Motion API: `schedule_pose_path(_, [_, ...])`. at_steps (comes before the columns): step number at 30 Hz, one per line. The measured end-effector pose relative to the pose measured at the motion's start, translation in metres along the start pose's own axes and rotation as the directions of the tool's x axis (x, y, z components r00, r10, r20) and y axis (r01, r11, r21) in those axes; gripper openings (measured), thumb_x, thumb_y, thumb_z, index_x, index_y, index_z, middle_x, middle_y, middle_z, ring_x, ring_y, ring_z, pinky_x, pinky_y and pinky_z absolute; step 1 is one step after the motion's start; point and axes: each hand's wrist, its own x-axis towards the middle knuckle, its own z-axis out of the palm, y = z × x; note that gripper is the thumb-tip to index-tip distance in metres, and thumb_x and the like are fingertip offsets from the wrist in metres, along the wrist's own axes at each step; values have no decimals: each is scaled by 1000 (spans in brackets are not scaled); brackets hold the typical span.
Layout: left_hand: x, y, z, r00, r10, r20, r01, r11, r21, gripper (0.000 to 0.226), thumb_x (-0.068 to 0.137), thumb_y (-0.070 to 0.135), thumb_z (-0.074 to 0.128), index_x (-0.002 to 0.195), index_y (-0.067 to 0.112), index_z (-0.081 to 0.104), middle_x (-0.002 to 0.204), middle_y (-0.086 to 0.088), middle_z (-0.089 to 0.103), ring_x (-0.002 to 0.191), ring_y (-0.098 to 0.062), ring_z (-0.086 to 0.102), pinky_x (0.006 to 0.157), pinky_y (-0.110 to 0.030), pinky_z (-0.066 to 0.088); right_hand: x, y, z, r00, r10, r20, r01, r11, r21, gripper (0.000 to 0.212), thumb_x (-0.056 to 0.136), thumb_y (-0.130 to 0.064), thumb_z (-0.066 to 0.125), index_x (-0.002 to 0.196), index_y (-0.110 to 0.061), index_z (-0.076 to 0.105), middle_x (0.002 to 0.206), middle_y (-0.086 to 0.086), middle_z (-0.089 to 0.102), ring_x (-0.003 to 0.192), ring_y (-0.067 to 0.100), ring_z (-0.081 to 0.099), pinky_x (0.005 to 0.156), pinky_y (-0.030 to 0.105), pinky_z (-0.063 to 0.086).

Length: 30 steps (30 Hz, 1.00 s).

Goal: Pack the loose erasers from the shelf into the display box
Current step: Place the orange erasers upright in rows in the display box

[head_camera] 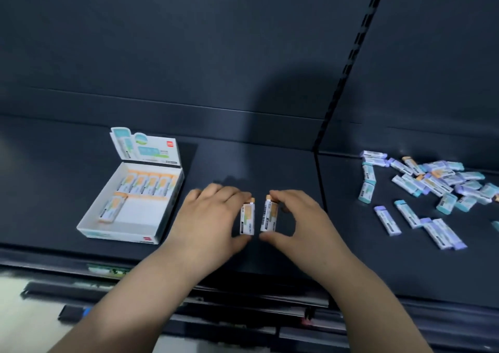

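A white display box [89, 224] with its lid standing up sits on the dark shelf at the left. It holds a back row of several orange-ended erasers [147, 184] and one more at its front left. In the middle of the shelf my left hand [209, 220] pinches one orange-ended eraser [248, 219] by its ends, between fingertips and thumb. Beside it my right hand [299, 221] pinches a second orange-ended eraser [269, 215] the same way. The two erasers stand side by side, a small gap apart.
A scattered heap of loose erasers [432, 182] in teal, purple and orange lies on the neighbouring shelf at the right. A slotted black upright [343, 82] and a seam divide the two shelves. The shelf's front edge [108, 267] runs below the box.
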Motion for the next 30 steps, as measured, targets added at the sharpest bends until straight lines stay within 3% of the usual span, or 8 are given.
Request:
schedule_pose_path(6, [-18,-38,-19,995,-97,-1,97,995,13,70,53,49,77,117,25,60,105,9,65,98,-19,60,80,-37,47,20,-36,19,997,-64,32,64,998,-15,66,75,-32,73,133,-34,40,133,-20,42,125,0,33,105,17,25])
schedule_pose_path(13, [-44,-129,-37,987,-159,-15,159,987,-1,66,56,43,78,118,28,60,110,9,65,101,-20,58,80,-38,43,46,-95,73,997,-75,4,75,997,-16,61,74,-34,74,127,-37,44,125,-26,43,122,0,35,104,19,29])
schedule_pose_path(16, [-48,-172,-45,988,-155,25,156,987,-45,66,63,38,76,125,33,53,121,13,59,113,-16,49,86,-33,33,59,-120,97,997,-60,-39,58,997,-42,62,74,-36,74,127,-39,44,126,-25,45,122,1,33,107,26,30])
schedule_pose_path(19, [-47,-201,-45,991,-100,87,107,991,-82,68,73,44,67,134,38,39,134,16,44,126,-11,35,98,-32,28,69,-141,118,998,-44,-45,39,993,-108,62,74,-37,73,129,-37,44,121,-21,47,121,6,35,105,27,29])
schedule_pose_path(22, [-41,-217,-44,985,-6,170,22,996,-90,69,75,51,62,137,39,33,135,19,37,126,-8,29,100,-29,26,80,-155,132,1000,-19,9,21,959,-283,63,75,-41,70,132,-36,42,132,-15,47,123,9,34,102,28,26])
schedule_pose_path(26, [-32,-218,-36,958,131,257,-117,991,-67,63,74,54,60,131,38,40,129,18,44,120,-10,32,94,-30,26,91,-157,149,993,41,106,15,878,-479,58,75,-43,67,128,-35,45,127,-11,54,121,14,36,93,32,27])
schedule_pose_path(30, [-28,-213,-23,948,162,273,-161,987,-28,51,75,56,58,121,35,51,116,13,54,114,-13,37,87,-31,25,94,-155,158,991,66,117,5,851,-526,51,76,-43,66,123,-34,48,123,-9,57,119,15,38,90,31,26])
